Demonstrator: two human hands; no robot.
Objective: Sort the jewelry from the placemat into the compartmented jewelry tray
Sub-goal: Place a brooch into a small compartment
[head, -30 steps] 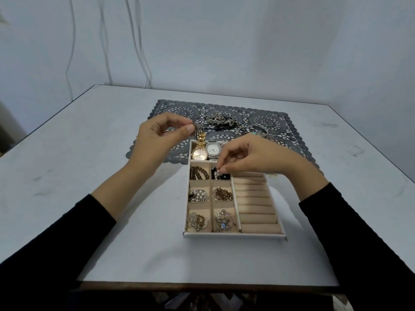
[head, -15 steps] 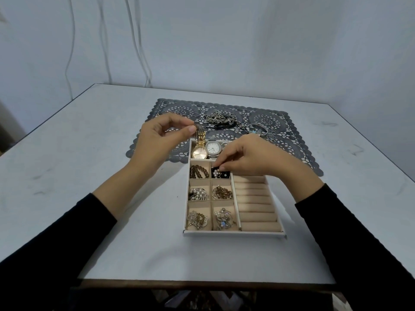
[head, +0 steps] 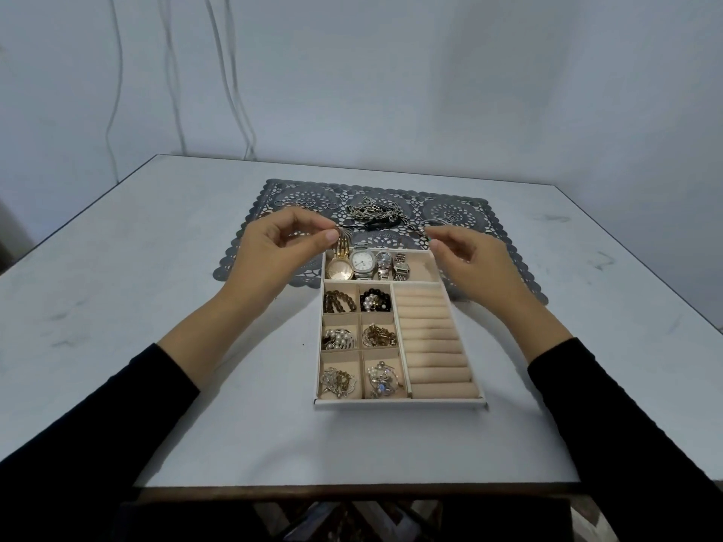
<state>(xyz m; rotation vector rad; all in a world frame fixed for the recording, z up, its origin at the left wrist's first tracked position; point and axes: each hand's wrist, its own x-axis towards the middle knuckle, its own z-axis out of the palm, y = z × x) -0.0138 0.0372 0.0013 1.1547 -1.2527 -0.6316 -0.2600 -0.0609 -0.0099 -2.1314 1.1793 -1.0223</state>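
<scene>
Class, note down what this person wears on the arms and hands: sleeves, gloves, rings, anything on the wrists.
Both arms are in long black sleeves, the left sleeve and right sleeve ending partway up the forearm. The left hand and right hand are bare: no gloves, rings, wristwatch or bracelet show.

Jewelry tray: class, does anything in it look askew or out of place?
The gold watch in the far compartment: its band stands up above the tray rim, pinched by the left hand, while the silver watches beside it lie flat.

White table [head: 117, 307]; pale wall [head: 469, 91]; thin cables [head: 231, 91] hanging behind.
</scene>
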